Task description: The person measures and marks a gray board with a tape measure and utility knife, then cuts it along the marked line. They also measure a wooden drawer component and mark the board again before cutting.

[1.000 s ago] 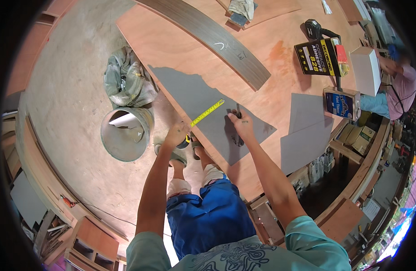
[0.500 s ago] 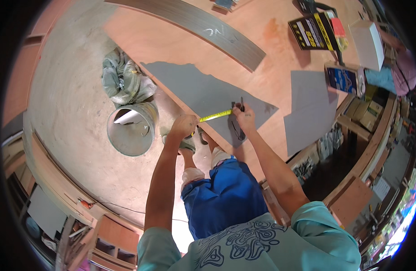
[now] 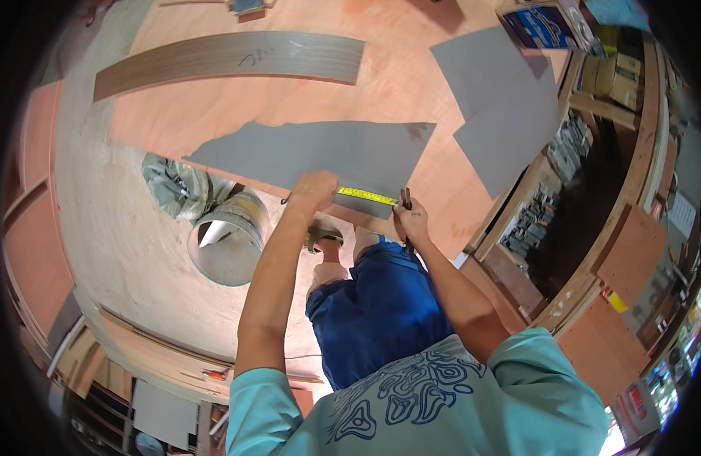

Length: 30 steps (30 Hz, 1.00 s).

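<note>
A grey sheet [image 3: 328, 152] with one jagged end lies on the plywood worktop [image 3: 396, 83]. A yellow tape measure blade [image 3: 366, 196] stretches along the sheet's near edge. My left hand [image 3: 314, 190] grips the tape's case end at the sheet's edge. My right hand [image 3: 413, 220] holds a dark pencil-like tool at the tape's other end, near the sheet's right corner.
A long wood-grain plank [image 3: 229, 59] lies further back on the worktop. Two more grey sheets [image 3: 502, 99] sit to the right. Below the table edge stand a grey bucket [image 3: 229, 239] and a bundled plastic bag [image 3: 176, 186]. Shelves of stock [image 3: 540, 220] line the right.
The view has swung, so the grey sheet now lies nearly level across the picture. Both hands stay on the tape at the sheet's near edge.
</note>
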Motion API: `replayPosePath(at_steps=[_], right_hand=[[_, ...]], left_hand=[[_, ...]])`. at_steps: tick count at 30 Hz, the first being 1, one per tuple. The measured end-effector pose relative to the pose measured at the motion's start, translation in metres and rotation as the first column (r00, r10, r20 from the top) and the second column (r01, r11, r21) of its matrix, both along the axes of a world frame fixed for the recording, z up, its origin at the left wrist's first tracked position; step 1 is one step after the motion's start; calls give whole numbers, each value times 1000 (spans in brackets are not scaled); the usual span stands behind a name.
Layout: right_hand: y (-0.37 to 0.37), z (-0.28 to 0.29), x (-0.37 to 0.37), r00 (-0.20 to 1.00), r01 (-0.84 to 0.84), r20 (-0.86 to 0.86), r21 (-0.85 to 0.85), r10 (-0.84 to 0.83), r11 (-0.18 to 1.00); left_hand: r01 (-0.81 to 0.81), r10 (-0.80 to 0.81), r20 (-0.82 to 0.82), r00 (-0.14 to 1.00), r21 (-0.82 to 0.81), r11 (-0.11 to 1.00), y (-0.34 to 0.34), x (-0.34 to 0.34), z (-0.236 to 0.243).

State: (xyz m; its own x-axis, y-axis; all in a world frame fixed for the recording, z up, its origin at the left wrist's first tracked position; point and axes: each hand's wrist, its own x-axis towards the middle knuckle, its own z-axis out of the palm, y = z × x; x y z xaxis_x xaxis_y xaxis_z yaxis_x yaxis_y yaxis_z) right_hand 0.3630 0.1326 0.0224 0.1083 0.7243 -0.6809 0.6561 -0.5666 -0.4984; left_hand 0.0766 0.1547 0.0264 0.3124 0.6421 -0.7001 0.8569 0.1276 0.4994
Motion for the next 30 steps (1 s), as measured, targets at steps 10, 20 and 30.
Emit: replayPosePath(at_steps=[10,20,30], right_hand=[[-10,-1,-19,966,116,224,52,-125,992],[-11,-9,-28,923,352,135,87,-361,932],[-22,-22,-37,864,397,264,167,-429,902]], left_hand=[[39,-39,-16,999,-15,999,3,0,-5],[109,-110,13,994,25,994,11,-7,1],[115,-110,110,988,-37,993,17,-8,-15]])
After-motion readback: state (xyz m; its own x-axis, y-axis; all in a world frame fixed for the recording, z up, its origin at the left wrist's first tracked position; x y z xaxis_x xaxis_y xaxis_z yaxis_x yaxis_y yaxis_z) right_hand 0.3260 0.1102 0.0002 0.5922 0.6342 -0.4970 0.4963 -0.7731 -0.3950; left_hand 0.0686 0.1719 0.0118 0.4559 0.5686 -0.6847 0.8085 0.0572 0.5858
